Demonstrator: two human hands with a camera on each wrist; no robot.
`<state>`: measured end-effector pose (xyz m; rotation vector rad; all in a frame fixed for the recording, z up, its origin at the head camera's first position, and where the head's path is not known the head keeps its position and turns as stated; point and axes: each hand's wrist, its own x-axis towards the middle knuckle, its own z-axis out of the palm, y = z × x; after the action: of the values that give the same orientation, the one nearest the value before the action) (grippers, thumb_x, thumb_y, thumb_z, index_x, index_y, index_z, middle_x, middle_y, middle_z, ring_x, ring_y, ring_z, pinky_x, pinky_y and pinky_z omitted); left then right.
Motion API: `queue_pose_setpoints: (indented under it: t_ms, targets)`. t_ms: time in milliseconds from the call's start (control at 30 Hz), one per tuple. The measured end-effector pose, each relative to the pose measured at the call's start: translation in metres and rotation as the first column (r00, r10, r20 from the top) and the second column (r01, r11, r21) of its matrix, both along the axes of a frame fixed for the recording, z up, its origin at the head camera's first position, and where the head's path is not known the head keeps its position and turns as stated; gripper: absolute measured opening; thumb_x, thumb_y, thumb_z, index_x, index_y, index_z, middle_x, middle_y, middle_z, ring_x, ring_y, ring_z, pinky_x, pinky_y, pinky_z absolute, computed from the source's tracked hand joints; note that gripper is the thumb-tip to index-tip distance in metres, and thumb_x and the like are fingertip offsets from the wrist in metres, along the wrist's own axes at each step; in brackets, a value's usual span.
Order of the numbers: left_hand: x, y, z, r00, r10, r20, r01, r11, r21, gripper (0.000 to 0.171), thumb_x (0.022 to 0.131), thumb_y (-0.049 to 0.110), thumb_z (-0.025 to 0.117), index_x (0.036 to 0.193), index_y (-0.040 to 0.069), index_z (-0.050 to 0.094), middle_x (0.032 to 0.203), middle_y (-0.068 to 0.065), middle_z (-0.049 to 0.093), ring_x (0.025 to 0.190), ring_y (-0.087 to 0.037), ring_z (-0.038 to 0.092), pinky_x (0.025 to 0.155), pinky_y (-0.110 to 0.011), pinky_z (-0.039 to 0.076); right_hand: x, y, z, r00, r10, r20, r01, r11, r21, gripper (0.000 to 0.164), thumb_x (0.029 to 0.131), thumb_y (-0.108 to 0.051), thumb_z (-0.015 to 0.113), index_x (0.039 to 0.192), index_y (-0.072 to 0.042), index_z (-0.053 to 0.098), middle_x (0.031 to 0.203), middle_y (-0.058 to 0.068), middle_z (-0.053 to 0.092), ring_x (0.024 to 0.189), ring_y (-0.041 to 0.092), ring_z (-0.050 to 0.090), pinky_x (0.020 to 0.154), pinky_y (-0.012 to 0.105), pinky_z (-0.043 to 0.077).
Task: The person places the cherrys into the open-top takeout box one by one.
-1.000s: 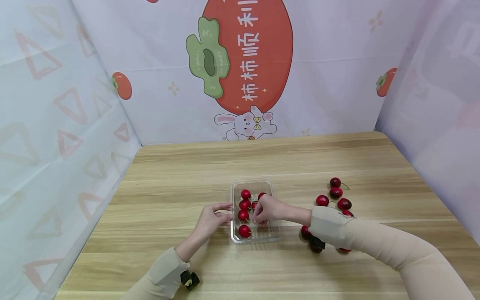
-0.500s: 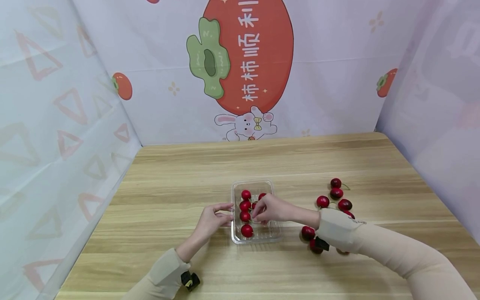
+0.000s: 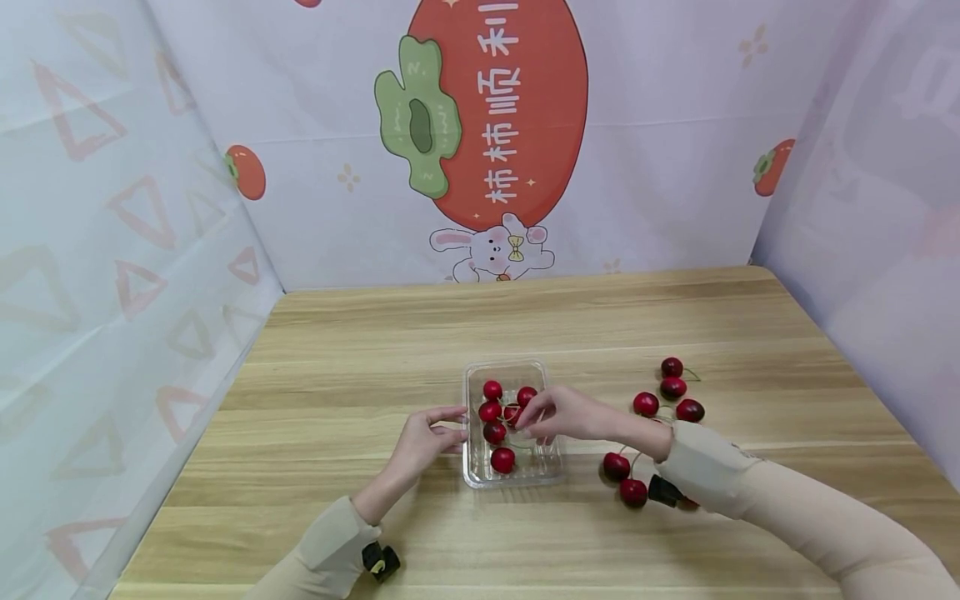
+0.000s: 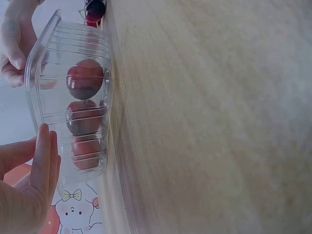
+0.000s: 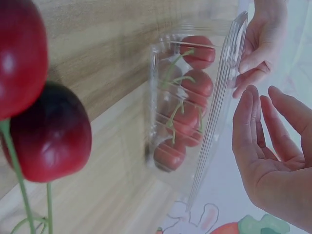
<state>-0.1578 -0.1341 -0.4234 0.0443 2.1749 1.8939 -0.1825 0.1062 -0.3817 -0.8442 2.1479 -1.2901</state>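
A clear plastic box (image 3: pixel 472 471) holds several dark red cherries (image 3: pixel 502 460) with green stems. My left hand (image 3: pixel 420 442) is at the box's left side. In the left wrist view its straight fingers (image 4: pixel 43 156) touch the rim. My right hand (image 3: pixel 566 414) hovers over the right part of the box and hides some of the inside. From the right wrist, that right hand (image 5: pixel 273 146) shows relaxed, slightly bent fingers above the rim, with nothing between them.
Several loose cherries (image 3: pixel 646 404) lie on the wooden table (image 3: pixel 360 358) right of the box, some beneath the right forearm (image 3: pixel 780 492). Two cherries (image 5: pixel 51 134) loom close in the right wrist view. A printed cloth (image 3: pixel 315 108) stands behind the table.
My right hand has drawn back to the right, uncovering more cherries. The nearest cherry in the box has shifted right, and the one behind it slightly. My left hand has stayed at the box.
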Motion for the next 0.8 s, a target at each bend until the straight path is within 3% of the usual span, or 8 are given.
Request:
queue_pose_setpoints:
  t_ms: [267,433,633,800]
  targets:
    - [0.0,0.001,0.0,1.0,0.002,-0.002,-0.002,1.0,0.001,0.038,0.077,-0.011,0.058,0.114,-0.013,0.051,0.105,-0.028,0.055,0.065,-0.013,0.063,0.067,-0.035,0.057,-0.003,0.018,0.003,0.999,-0.035,-0.017,0.035,0.999,0.004,0.018,0.083,-0.002,0.057,0.096,0.01,0.062,0.089,0.023,0.063,0.069,0.026,0.061,0.06,0.041,0.056]
    - [0.002,0.002,0.003,1.0,0.004,-0.002,-0.004,1.0,0.018,0.038,0.077,-0.011,0.057,0.114,-0.014,0.051,0.104,-0.029,0.055,0.066,-0.015,0.063,0.067,-0.035,0.057,-0.006,0.034,0.006,0.998,-0.056,-0.034,0.057,0.998,0.015,0.02,0.084,-0.002,0.056,0.097,0.011,0.06,0.093,0.024,0.062,0.07,0.019,0.06,0.061,0.04,0.056]
    - [0.002,0.002,0.006,1.0,0.008,0.004,-0.008,1.0,0.006,0.038,0.077,-0.012,0.057,0.115,-0.014,0.05,0.105,-0.029,0.055,0.067,-0.017,0.063,0.069,-0.04,0.057,-0.01,0.055,0.007,0.993,-0.103,-0.06,0.107,0.992,0.062,0.02,0.084,-0.007,0.057,0.099,0.007,0.061,0.091,0.02,0.062,0.073,0.028,0.059,0.062,0.037,0.057]
    - [0.001,0.001,0.002,1.0,0.011,-0.013,-0.011,1.0,0.002,0.038,0.077,-0.011,0.058,0.114,-0.014,0.051,0.104,-0.027,0.056,0.066,-0.015,0.063,0.067,-0.037,0.057,-0.01,0.072,0.007,0.976,-0.155,-0.156,0.175,0.977,0.125,0.019,0.084,-0.01,0.059,0.098,0.001,0.063,0.089,0.013,0.064,0.073,0.027,0.059,0.061,0.038,0.056]
